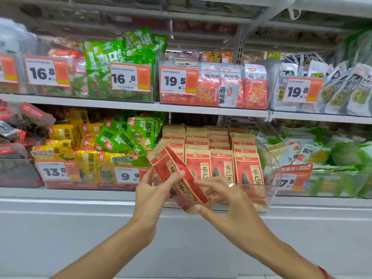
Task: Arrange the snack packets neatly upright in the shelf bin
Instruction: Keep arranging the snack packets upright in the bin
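Held packets: a small bunch of red and tan paper snack packets (177, 174) is in the lower centre of the frame, tilted with the top ends toward the upper left, in front of the left front part of the bin.
Left hand: the left hand (155, 190) grips the bunch from the left side, its thumb lying on the red front face and the fingers curled behind.
Right hand: the right hand (223, 200) pinches the lower end of the same bunch, thumb under the tan bottom edge, the other fingers spread over the face; a silver ring (231, 185) is on one finger.
Bin: the clear plastic shelf bin (271, 190) stands on the lower shelf, right of centre.
Packets in bin: rows of the same red and tan packets (223, 156) stand upright in it, faces to the front, the front row just right of the hands.
Neighbours: green and yellow snack packets (112, 141) lie in disorder in the bin at the left.
Labels: white and orange price tags (130, 76) hang on the bins of the upper shelf.
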A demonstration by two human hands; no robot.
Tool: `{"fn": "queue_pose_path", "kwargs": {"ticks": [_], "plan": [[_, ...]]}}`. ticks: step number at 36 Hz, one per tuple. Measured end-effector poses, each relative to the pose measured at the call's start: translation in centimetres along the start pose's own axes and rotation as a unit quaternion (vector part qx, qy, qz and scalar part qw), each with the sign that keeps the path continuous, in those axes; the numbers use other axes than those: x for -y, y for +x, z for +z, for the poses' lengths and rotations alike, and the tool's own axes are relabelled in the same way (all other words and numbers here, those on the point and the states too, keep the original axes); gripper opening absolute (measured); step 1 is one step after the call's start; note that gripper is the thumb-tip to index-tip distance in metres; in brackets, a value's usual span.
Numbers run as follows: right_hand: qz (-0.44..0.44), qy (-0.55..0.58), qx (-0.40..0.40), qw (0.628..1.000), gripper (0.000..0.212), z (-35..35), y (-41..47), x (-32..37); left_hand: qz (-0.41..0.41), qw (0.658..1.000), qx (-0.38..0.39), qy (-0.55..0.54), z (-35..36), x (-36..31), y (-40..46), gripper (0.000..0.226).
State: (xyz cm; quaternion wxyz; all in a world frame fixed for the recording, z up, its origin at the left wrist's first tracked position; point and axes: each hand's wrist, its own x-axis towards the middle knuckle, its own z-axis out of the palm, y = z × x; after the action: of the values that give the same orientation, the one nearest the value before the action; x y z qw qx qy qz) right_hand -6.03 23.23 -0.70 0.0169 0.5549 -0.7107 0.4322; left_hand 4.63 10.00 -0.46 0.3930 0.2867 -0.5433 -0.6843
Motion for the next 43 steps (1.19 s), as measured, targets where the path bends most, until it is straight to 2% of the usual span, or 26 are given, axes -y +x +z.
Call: {"fn": "queue_pose_path", "kwargs": {"ticks": [2,4,8,10,12,15,17,20,21,25,28,30,32,34,36,38,41,43], "plan": [[-0.016,-0.044,-0.012,0.999,0.051,0.2,0.0,-0.1,0.0,1.0,0.007,-0.004,0.1,-0.1,-0.3,0.031],[-0.016,-0.038,-0.032,0.999,0.049,0.3,0.2,-0.2,-0.006,1.0,0.025,0.0,0.3,-0.2,-0.7,0.034],[0.007,0.028,-0.069,0.997,0.04,0.2,0.5,-0.3,-0.028,0.998,0.055,0.019,0.3,-0.3,-1.0,0.069],[0.044,0.084,-0.073,0.993,0.031,0.0,0.7,-0.6,-0.031,0.997,0.059,0.037,0.2,-0.6,-0.8,0.075],[0.083,0.152,-0.07,0.982,0.022,-0.5,1.1,-1.1,-0.049,0.996,0.071,0.028,-0.2,-0.5,-0.3,0.068],[0.106,0.191,-0.05,0.974,0.022,-1.2,1.5,-1.7,-0.107,0.985,0.125,-0.043,-0.7,-0.1,0.1,0.035],[0.113,0.166,-0.03,0.979,0.024,-1.3,1.6,-2.1,-0.125,0.983,0.128,-0.049,-0.8,0.4,0.1,0.026],[0.132,0.099,-0.005,0.986,0.018,-1.1,1.8,-2.5,-0.102,0.992,0.065,-0.03,-0.4,1.0,-0.1,0.019],[0.138,0.072,0.004,0.988,0.022,-1.0,1.7,-2.2,-0.089,0.995,0.04,-0.029,-0.2,1.0,-0.1,0.02],[0.125,-0.037,0.048,0.99,0.086,-0.2,1.2,-1.1,-0.033,0.998,-0.032,-0.039,0.6,0.9,-0.4,0.017],[0.076,-0.094,0.037,0.992,0.097,0.5,1.1,-0.9,-0.026,0.998,-0.034,-0.039,0.8,0.5,-0.5,0.023],[0.084,-0.061,0.02,0.994,0.092,0.4,1.3,-1.0,-0.021,1.0,-0.003,-0.023,0.7,-0.1,-0.4,0.027],[0.129,0.038,0.023,0.991,0.077,-0.1,1.6,-0.8,-0.012,0.999,0.053,0.003,0.2,-0.9,0.0,0.036],[0.181,0.16,0.045,0.969,0.064,-0.6,1.8,-0.8,-0.006,0.994,0.105,0.036,-0.6,-1.4,0.5,0.055],[0.205,0.231,0.077,0.948,0.065,-0.9,1.9,-0.9,-0.014,0.986,0.148,0.075,-1.1,-1.5,0.9,0.075],[0.2,0.253,0.114,0.94,0.064,-0.9,1.7,-1.0,-0.035,0.975,0.197,0.095,-1.3,-1.2,1.0,0.085],[0.184,0.265,0.168,0.931,0.056,-0.8,1.4,-0.5,-0.045,0.96,0.262,0.087,-1.4,-0.8,0.9,0.068],[0.172,0.256,0.191,0.932,0.05,-1.0,1.3,-0.3,-0.039,0.958,0.267,0.093,-1.6,-0.9,0.9,0.064]]}}
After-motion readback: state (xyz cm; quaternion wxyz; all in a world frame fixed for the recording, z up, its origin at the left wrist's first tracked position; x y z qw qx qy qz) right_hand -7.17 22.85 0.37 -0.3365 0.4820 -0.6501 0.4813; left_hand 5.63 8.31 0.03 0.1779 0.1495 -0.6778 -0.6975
